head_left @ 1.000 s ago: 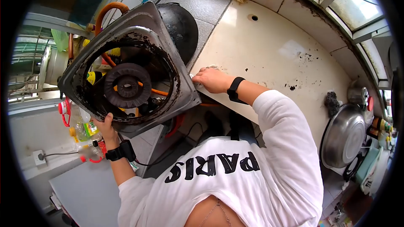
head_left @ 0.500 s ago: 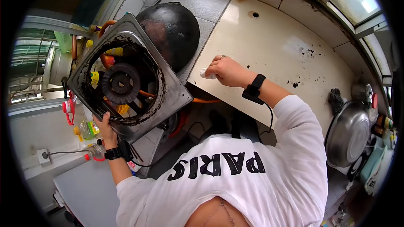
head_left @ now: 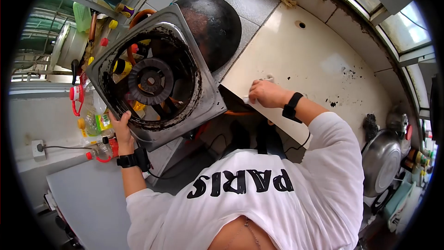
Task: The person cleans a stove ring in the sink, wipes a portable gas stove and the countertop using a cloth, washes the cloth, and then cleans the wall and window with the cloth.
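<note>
I am watching through the head camera as two bare hands are working in a tiled kitchen. A grimy square gas stove (head_left: pixel 210 90) is filling the upper left of the view, its metal frame sitting at an angle and its wide round opening ringed with black crust. A dark ridged burner (head_left: pixel 151 81) is showing inside that opening.

My left hand (head_left: pixel 122 132) is gripping the near left edge of the gas stove, the thumb lying over the rim; the undersides of the fingers are hidden. My right hand (head_left: pixel 268 95) is pinching a crumpled white cloth (head_left: pixel 246 99) between bunched fingers, holding it at the front edge of a cream countertop (head_left: pixel 296 55), near the right corner of the gas stove but apart from it. Black straps are circling both wrists.

Dark flecks are dotting the countertop, and a small round hole (head_left: pixel 301 25) is showing near its far end, with a wrinkled tan rag (head_left: pixel 287 1) lying close by. A blackened wok (head_left: pixel 215 28) is resting just behind the gas stove. An orange hose (head_left: pixel 238 113) is running below the countertop edge. Plastic bottles (head_left: pixel 92 125) are clustering beyond the left hand, and a steel basin (head_left: pixel 381 164) is standing at the far right, beside a dark scouring pad (head_left: pixel 370 127).
</note>
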{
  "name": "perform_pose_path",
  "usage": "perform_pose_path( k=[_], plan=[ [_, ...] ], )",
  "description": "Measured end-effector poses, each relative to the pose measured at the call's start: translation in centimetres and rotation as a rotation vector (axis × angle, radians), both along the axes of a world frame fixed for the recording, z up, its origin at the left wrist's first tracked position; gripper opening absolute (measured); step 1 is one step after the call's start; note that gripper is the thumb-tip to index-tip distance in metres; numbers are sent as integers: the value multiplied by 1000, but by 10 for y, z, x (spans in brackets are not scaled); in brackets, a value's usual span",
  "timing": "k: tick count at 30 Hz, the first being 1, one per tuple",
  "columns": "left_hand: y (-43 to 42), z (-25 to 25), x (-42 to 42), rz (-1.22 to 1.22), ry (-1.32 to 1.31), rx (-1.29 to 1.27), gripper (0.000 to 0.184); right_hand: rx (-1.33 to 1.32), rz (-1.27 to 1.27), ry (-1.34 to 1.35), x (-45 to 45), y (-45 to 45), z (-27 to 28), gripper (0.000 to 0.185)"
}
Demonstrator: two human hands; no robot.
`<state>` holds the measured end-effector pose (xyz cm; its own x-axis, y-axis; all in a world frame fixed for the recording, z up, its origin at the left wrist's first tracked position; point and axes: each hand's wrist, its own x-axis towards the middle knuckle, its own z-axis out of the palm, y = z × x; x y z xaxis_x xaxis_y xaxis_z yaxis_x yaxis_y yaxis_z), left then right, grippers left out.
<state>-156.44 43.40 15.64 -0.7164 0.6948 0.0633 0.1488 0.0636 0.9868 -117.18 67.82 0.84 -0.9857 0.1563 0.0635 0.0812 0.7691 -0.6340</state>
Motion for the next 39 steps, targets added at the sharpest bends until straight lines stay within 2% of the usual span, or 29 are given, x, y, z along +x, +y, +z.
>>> perform_pose_path(
  k=[3,5,6,8,10,12,15,18,20,22,25,32,35,39],
  plan=[
    [4,3,6,-2,21,18,53,17,-105,-239,82,14,8,6],
    [3,5,6,-13,36,16,53,36,-310,-300,113,27,35,8],
    [4,5,5,-27,62,4,53,51,-316,-305,112,31,46,8],
    [4,3,3,-18,53,10,57,85,-379,36,94,46,63,13],
    [6,6,4,-46,93,24,61,137,-334,138,59,59,78,20],
    [10,11,11,-41,108,17,63,220,-429,182,23,70,69,28],
    [15,18,24,-46,157,3,67,178,-528,168,-14,91,35,34],
    [16,25,22,-70,190,-49,73,169,-521,36,-24,104,-2,36],
    [23,34,32,-121,217,-93,78,137,-475,54,-19,91,3,35],
    [31,34,31,-131,261,-98,81,106,-305,-48,-1,69,12,33],
    [55,54,53,-237,374,-116,83,115,-321,11,44,38,15,31],
    [117,72,89,-429,441,-174,90,49,-422,-232,159,7,32,32],
    [142,87,106,-484,447,-225,92,-228,-764,45,189,4,54,28],
    [177,99,133,-578,522,-290,93,-104,-992,181,242,35,61,31]
  ],
)
